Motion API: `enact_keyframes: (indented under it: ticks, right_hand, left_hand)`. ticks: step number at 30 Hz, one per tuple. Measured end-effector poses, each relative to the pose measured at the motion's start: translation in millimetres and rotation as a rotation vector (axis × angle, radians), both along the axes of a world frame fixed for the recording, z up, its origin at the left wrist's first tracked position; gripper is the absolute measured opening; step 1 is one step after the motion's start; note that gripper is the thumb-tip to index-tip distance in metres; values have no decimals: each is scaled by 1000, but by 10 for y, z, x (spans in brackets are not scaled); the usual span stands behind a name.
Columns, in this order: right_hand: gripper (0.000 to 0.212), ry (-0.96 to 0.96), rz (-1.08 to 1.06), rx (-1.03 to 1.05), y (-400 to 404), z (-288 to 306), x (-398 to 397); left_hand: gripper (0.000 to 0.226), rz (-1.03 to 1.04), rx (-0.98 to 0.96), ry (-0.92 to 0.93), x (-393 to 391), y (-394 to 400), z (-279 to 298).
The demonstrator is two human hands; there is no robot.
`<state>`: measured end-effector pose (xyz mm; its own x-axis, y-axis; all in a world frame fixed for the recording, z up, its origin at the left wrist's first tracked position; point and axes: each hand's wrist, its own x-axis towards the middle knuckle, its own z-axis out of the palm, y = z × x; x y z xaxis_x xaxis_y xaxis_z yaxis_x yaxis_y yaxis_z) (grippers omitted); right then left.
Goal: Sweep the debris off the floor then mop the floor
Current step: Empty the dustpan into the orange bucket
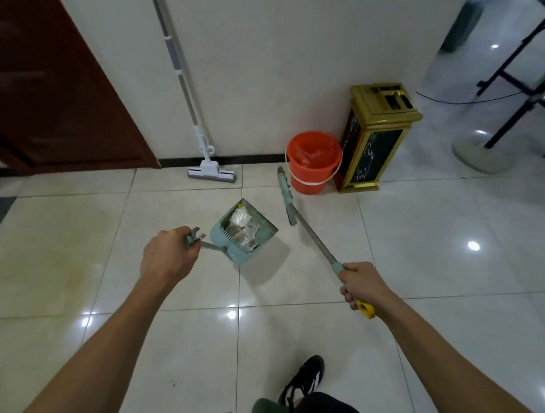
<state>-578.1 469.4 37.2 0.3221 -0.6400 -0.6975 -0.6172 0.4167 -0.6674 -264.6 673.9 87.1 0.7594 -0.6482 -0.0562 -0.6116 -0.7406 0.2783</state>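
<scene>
Left hand (168, 258) grips dustpan (246, 235) handle; pan holds debris (242, 229), just left of orange bucket (313, 161). Right hand (362, 285) grips broom (297, 217). Suggest: keep pan level while carrying to bucket, tip slowly.

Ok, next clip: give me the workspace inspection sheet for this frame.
Surface: glossy tiled floor, yellowish stain at left.
Job's things: dustpan holding debris; broom tilted toward orange bucket; mop leaning on wall.
Clutter: gold-trimmed bin beside the bucket.
Grippers: left hand grips dustpan handle; right hand grips broom handle.
Cables: thin dark cable at right.
Surroundings: brown door, black stand legs.
</scene>
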Motion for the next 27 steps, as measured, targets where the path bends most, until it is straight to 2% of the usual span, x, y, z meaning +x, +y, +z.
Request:
enact_keyframes:
  ticks: [4,11,16,27]
  right_hand:
    - [12,-80,-32,-26,-320,209,-116]
    - [31,-127,-61,-133,-794,386,-304]
    - [37,-113,-105,-170,-1083,515,-339]
    - [15,-78,-172,-184,-1664,640,4]
  left_hand:
    - [22,-8,-24,-26,18,-429,167]
    - [15,-41,-102,-108,-44,-1120,449]
    - [14,-86,-152,-187,-25,-1588,674]
    - [12,-196,-193,-181,318,-2577,718]
